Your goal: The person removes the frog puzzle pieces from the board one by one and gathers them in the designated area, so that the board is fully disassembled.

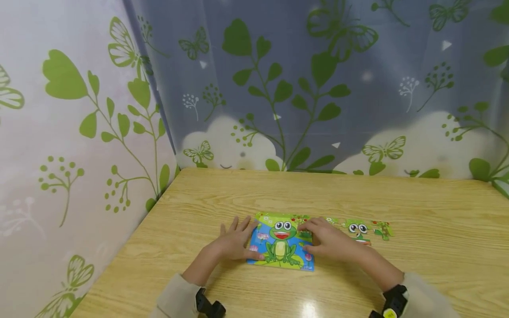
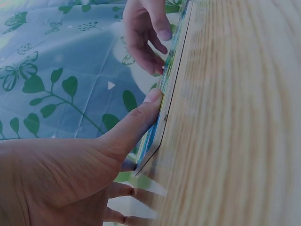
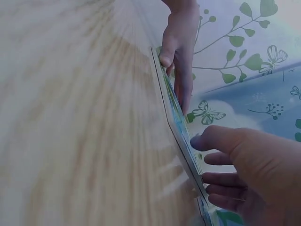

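A frog jigsaw puzzle point(image 1: 280, 249) in a thin board lies flat on the table, its picture facing up. My left hand point(image 1: 232, 243) is at its left edge; the thumb rests on the lower left corner and the other fingers spread, fairly straight, along that side. From the right, my right hand point(image 1: 330, 238) reaches over the puzzle's right edge with fingers slightly bent; in the right wrist view nothing is pinched between thumb and fingers. Beside that hand lie loose puzzle pieces, among them one with frog eyes point(image 1: 358, 228) and one with a tree point(image 1: 383, 230). My right forearm partly hides them.
The wooden table point(image 1: 445, 256) extends on all sides of the puzzle. A patterned cloth point(image 1: 294, 88) hangs behind its back edge, and another printed cloth point(image 1: 91, 145) hangs along the left side.
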Demonstrator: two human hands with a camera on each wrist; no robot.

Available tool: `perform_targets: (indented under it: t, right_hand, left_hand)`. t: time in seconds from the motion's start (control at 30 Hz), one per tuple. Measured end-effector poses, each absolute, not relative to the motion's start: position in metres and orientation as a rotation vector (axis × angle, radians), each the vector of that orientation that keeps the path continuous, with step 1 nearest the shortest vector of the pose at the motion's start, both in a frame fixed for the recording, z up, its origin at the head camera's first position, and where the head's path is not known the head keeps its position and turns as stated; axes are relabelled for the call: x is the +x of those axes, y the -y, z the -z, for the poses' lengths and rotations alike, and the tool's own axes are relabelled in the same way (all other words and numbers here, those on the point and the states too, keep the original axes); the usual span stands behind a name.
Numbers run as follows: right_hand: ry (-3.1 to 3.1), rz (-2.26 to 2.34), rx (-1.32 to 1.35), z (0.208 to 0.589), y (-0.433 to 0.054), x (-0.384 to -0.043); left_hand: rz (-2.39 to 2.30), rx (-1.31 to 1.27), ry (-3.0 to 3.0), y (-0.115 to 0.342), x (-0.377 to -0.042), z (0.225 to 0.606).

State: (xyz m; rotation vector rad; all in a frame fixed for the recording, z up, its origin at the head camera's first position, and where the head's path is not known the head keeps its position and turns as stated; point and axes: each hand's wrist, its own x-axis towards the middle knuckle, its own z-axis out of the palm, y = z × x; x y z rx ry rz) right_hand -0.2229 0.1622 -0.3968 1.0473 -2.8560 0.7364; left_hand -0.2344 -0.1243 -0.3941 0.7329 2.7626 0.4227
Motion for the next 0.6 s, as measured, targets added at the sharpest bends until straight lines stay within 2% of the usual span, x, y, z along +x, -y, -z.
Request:
perform_targets:
  t: [0.6]
  right_hand:
    - [2.817, -0.844, 1.088, 0.4041, -0.1615, -0.2275]
  left_hand:
    - [-0.446, 0.744, -2.756, 0.1237, -0.2334, 0.3944]
